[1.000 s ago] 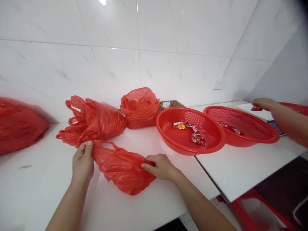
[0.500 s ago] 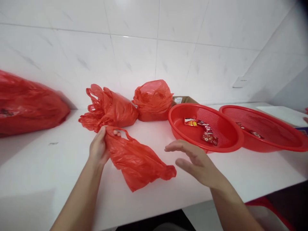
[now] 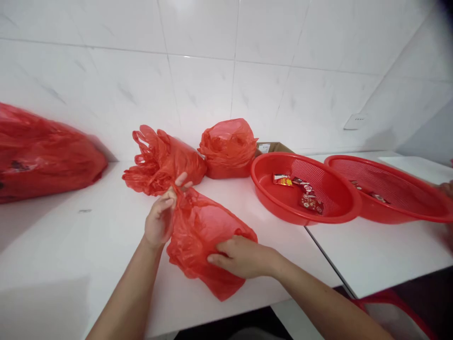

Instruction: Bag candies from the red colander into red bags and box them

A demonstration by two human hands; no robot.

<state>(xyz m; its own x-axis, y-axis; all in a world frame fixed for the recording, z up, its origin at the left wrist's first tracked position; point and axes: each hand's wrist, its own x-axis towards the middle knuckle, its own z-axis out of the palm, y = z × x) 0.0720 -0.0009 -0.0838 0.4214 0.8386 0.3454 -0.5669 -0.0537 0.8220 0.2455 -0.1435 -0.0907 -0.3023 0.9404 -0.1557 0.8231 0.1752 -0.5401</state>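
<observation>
A thin red plastic bag [image 3: 201,226], puffed out a little, is stretched between my hands above the white table. My left hand [image 3: 162,215] pinches its bunched upper end, with some fingers raised past the plastic. At the lower right part of the bag, my right hand [image 3: 242,257] is closed on the film; thumb and forefinger show, while plastic covers other fingertips. Whatever may be inside the bag is not visible. Just behind lies a bundle of red plastic bags [image 3: 177,160], handles pointing left.
A red basket [image 3: 262,189] holds several small snack packets [image 3: 311,202]; another red basket [image 3: 399,215] stands to its right. Against the wall sit an open-topped red bag [image 3: 230,153] and a cardboard box [image 3: 279,146]. A large red bag [image 3: 46,156] lies left. Another person's hand [image 3: 448,189] shows at right.
My right hand has moved left from beside the bag and closed on its lower part. The bag is now wider and puffier. Another person's hand has come further into view at right.
</observation>
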